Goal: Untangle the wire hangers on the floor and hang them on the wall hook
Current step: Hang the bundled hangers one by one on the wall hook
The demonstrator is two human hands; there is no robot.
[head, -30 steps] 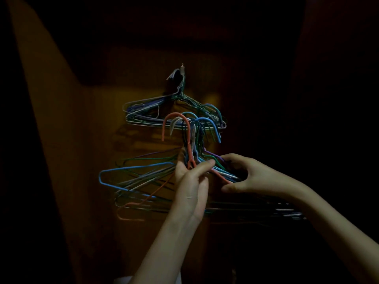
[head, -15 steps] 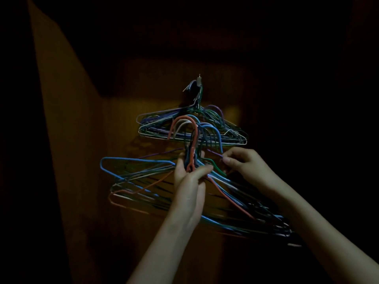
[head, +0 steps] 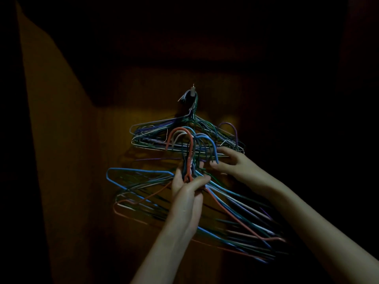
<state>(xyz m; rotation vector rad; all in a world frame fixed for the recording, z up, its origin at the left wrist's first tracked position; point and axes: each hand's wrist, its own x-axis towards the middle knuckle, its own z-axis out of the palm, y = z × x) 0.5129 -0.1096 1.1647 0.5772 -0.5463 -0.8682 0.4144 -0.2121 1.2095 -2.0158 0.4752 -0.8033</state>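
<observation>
A small wall hook (head: 193,91) sits on the dim wooden wall and carries several wire hangers (head: 155,138) in blue, green and white. Below them I hold up a second bunch of hangers (head: 235,218), among them a red one and a light blue one. My left hand (head: 189,193) grips this bunch by its necks, just under the curved hooks. My right hand (head: 233,162) reaches in from the right, and its thumb and fingers pinch the blue hook (head: 213,148) at the top of the bunch. The bunch tilts down to the right.
The room is very dark. A wooden wall panel (head: 67,181) catches faint orange light on the left and behind the hangers. Everything to the right and above is black.
The held bunch has risen toward the hung hangers and tilted further down on its right. My right hand has moved up from the hangers' shoulders to the hook tops.
</observation>
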